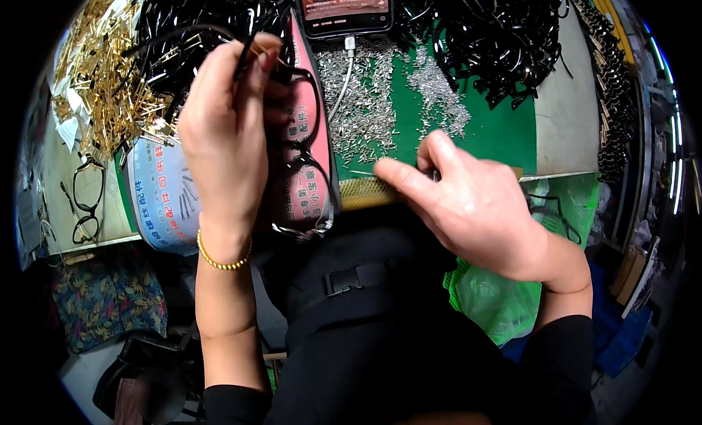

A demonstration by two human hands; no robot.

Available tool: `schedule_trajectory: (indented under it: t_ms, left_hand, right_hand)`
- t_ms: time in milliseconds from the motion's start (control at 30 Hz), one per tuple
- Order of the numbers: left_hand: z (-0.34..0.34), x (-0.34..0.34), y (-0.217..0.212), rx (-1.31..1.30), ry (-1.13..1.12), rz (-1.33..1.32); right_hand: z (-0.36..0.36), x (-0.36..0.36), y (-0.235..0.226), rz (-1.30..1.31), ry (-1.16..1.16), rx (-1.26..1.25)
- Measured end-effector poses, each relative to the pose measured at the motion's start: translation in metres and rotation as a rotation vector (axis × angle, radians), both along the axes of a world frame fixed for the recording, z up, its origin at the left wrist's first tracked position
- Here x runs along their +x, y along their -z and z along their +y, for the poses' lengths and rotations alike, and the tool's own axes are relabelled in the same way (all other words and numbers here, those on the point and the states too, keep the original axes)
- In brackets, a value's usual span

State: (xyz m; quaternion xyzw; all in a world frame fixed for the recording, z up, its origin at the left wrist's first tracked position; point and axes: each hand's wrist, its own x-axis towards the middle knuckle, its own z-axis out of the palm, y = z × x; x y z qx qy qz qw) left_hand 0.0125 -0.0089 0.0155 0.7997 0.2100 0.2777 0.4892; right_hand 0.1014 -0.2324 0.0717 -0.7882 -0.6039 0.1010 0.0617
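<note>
Left fingers (252, 89): closed in a pinch on the upper end of a black glasses frame (319, 111); left hand (219, 136) raised, gold bead bracelet (224, 263) at the wrist.
Right fingers (402, 178): bent, foremost tip by a thin pale sliver (360, 172); can't tell if they grip it. Right hand (475, 206) is over the front edge of the green mat (504, 136).
Frame: held up, lenses one below the other, over a pink printed sheet (294, 180) at the tabletop (574, 136) front edge, left of middle.
Silver pins: loose spread (358, 103) on the mat just right of the sheet; second heap (439, 89) further right.
Phone: black phone (347, 12) toward the far edge, white cable (349, 52) plugged in.
Black parts: one pile (197, 8) far left of the phone, another (501, 38) toward the far right corner.
Gold parts: heap (110, 81), far left corner.
Spare glasses: black pair (88, 198), front left corner.
Below right: green bag (497, 304), under the front edge.
</note>
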Motion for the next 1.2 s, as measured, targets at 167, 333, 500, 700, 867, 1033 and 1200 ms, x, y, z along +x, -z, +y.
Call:
schedule_trajectory:
  t_ms: [167, 333, 500, 700, 867, 1033, 1200]
  left_hand:
    - [-0.005, -0.012, -0.001, -0.073, -0.122, -0.3]
    - [-0.013, -0.055, -0.019, -0.677, -0.103, -0.344]
    - [-0.012, -0.101, 0.002, -0.385, -0.035, -0.413]
    - [-0.009, -0.122, 0.018, 0.412, -0.105, 0.148]
    - [-0.012, -0.142, 0.008, 0.51, 0.071, -0.029]
    - [-0.034, -0.152, 0.006, 0.693, 0.265, 0.027]
    - [-0.036, -0.117, 0.018, 0.614, 0.289, -0.048]
  right_hand:
    - [-0.008, -0.003, 0.011, -0.063, -0.025, -0.004]
    - [-0.005, -0.004, 0.017, -0.106, -0.042, 0.023]
    - [0.0, -0.007, 0.014, -0.103, -0.009, -0.003]
    - [0.0, -0.008, 0.014, -0.086, -0.008, -0.003]
    - [0.0, -0.006, 0.013, -0.079, 0.005, -0.014]
    - [0.002, -0.009, 0.012, -0.121, -0.02, -0.028]
    - [0.002, -0.008, 0.01, -0.096, -0.037, -0.052]
